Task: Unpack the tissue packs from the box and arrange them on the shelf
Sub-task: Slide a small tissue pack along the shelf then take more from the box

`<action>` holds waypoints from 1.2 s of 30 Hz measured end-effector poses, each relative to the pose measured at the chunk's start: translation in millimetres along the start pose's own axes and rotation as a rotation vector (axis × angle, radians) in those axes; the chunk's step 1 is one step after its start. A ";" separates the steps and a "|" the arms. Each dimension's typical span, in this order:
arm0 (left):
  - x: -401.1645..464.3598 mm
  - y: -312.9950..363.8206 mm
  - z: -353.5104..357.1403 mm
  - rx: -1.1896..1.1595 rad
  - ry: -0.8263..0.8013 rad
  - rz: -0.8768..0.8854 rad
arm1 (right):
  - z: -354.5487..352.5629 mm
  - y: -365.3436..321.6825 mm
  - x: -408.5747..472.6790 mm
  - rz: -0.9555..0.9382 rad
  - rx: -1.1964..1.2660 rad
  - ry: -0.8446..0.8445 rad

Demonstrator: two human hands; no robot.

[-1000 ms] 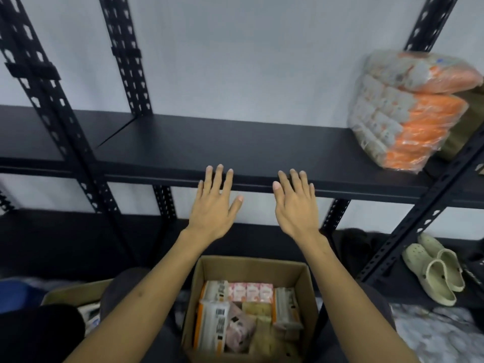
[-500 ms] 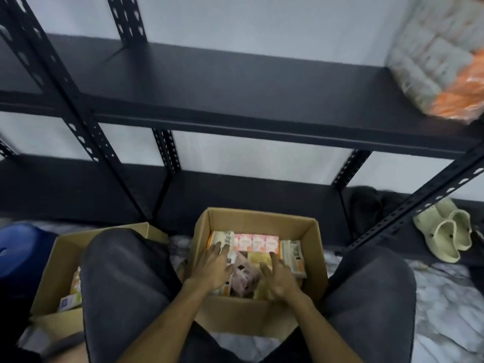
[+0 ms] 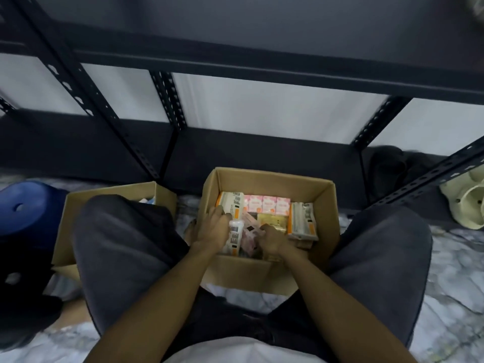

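A black metal shelf is spanning the top. Below it an open cardboard box is sitting between the person's knees, tissue packs filling it. The left hand is curling round a white-orange pack; the right hand is digging in (its fingers' state I cannot tell).

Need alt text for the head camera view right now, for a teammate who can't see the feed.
Both hands reach into an open cardboard box of tissue packs between the seated person's knees: the left hand holds a white-and-orange pack, the right hand digs among pink and gold packs. A black metal shelf stands behind; a second box sits to the left.
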State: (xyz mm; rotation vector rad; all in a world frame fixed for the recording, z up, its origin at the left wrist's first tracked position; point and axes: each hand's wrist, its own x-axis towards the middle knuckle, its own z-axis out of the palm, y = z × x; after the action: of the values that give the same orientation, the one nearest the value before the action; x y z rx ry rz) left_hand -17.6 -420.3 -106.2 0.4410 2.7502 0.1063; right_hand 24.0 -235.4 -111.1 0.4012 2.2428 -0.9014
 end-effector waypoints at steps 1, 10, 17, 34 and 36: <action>0.8 -1.4 3.5 -0.009 0.012 0.011 | 2.6 1.5 0.0 -0.006 0.000 0.005; 16.3 11.6 -22.4 -0.828 0.173 -0.005 | -2.8 7.3 -4.0 -0.217 0.313 0.120; 23.9 0.6 -40.9 -1.053 0.301 -0.189 | -48.2 15.0 -13.1 -0.214 0.487 0.148; -24.8 28.1 -366.9 -0.898 0.509 0.404 | -286.2 -125.1 -180.9 -0.862 0.537 0.507; -21.7 31.2 -399.1 -0.785 0.549 0.475 | -314.0 -142.8 -195.7 -0.943 0.401 0.619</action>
State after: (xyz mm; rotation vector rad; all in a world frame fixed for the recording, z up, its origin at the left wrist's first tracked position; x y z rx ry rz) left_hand -130.6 -404.8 278.2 0.9037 2.7068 1.5489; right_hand -55.7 -123.3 260.9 -0.3149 2.8392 -1.9348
